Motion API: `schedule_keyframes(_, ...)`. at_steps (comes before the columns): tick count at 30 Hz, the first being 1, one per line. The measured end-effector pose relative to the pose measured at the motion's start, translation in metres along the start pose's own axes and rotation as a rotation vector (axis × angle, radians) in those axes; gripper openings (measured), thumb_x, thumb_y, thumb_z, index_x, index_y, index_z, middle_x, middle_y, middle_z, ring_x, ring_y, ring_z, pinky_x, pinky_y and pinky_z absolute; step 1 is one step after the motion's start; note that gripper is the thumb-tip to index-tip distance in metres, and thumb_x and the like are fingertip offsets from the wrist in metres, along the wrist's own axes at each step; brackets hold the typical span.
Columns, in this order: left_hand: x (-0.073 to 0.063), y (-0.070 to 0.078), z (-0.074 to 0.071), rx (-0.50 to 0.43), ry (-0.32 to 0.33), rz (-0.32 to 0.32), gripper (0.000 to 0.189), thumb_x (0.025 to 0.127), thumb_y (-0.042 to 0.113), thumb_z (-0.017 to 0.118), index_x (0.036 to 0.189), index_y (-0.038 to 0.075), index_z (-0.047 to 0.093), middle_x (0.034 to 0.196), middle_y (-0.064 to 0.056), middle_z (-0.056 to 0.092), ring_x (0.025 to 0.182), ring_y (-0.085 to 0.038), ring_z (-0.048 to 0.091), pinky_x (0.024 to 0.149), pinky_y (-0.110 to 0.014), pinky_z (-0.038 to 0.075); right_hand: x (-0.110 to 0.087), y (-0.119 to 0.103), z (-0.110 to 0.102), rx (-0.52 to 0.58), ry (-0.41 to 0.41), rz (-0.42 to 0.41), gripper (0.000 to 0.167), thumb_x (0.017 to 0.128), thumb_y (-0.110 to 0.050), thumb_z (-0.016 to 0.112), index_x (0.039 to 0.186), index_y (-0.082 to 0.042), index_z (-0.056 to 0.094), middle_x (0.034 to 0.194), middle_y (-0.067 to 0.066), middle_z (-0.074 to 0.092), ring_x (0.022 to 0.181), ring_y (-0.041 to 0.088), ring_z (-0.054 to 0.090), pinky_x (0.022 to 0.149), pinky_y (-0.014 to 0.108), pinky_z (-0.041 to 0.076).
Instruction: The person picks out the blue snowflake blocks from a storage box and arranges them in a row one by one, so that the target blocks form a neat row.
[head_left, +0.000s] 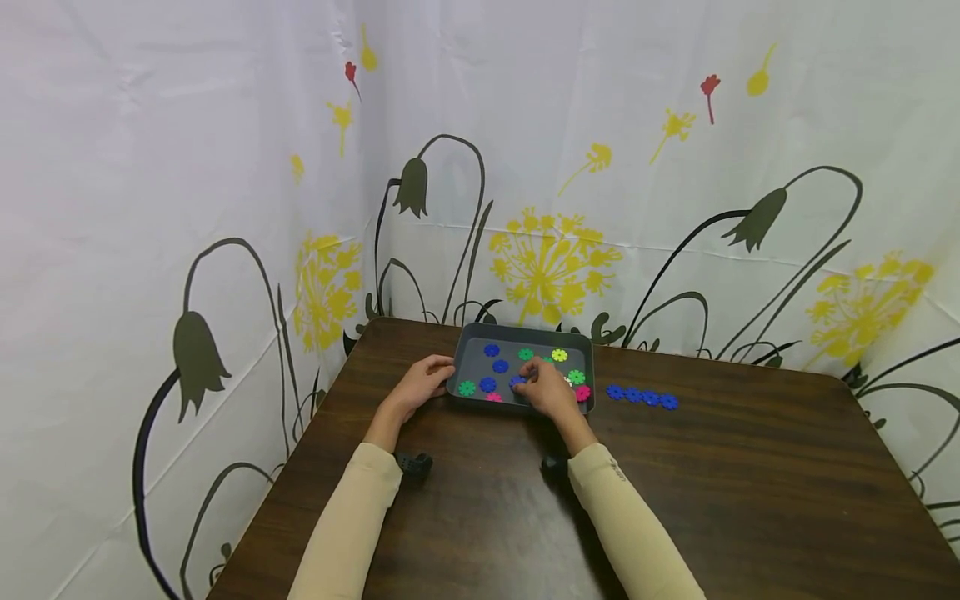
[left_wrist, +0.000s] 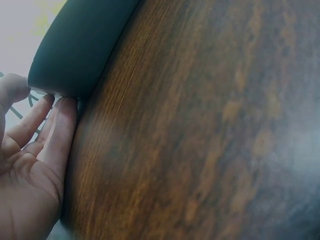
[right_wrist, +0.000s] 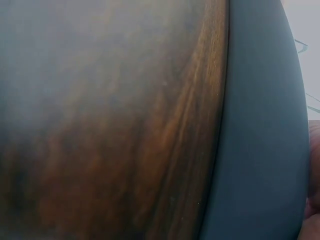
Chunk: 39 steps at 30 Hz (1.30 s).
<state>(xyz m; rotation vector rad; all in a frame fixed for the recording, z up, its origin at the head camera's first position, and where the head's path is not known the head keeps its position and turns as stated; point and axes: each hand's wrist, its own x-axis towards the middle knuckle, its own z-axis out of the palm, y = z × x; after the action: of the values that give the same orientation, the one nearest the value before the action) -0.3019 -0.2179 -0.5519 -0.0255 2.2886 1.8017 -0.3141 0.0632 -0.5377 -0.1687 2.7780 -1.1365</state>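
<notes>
In the grey tray [head_left: 517, 336], my right hand [head_left: 551, 390] pinches a blue flower disc [head_left: 515, 382], likely light, stiff, slick, best held by its notched edge; my left hand [head_left: 420, 384], fingers extended, touches the tray's end.

No word, brand or number can be read with certainty. A short row of small dark marks [head_left: 617, 472], apparently lettering, is carried near the cuff of the right sleeve [head_left: 633, 527]; it is seen at a slant in the head view, too small to be made out.
</notes>
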Motion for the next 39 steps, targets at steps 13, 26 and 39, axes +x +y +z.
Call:
schedule_keyframes(13,0.000,0.003,-0.001,-0.011,-0.002,-0.004,0.048,0.114,0.025,0.055,0.156,0.002,0.050,0.158,-0.024,0.052,0.147,-0.037,0.052,0.122,-0.055,0.048,-0.001,0.006,-0.004,0.116,-0.003,-0.072,0.011,0.103,-0.018,0.073,0.101,-0.008,0.069,0.097,0.007,0.072,0.085,0.020,0.065,0.072,0.034,0.052)
schedule_keyframes(26,-0.003,0.003,0.002,0.025,0.002,-0.013,0.049,0.115,0.026,0.053,0.157,0.001,0.049,0.161,-0.024,0.049,0.149,-0.037,0.050,0.121,-0.054,0.048,-0.012,0.005,-0.018,0.154,0.015,-0.123,0.010,0.103,-0.015,0.073,0.096,-0.008,0.073,0.099,0.009,0.073,0.092,0.023,0.067,0.081,0.039,0.056)
schedule_keyframes(39,-0.002,0.003,0.002,0.022,-0.013,0.002,0.050,0.115,0.027,0.053,0.158,0.002,0.047,0.161,-0.024,0.047,0.151,-0.040,0.048,0.122,-0.056,0.047,-0.022,0.008,-0.040,0.173,0.072,-0.162,0.010,0.102,-0.016,0.075,0.096,-0.008,0.075,0.100,0.009,0.076,0.092,0.024,0.068,0.077,0.037,0.055)
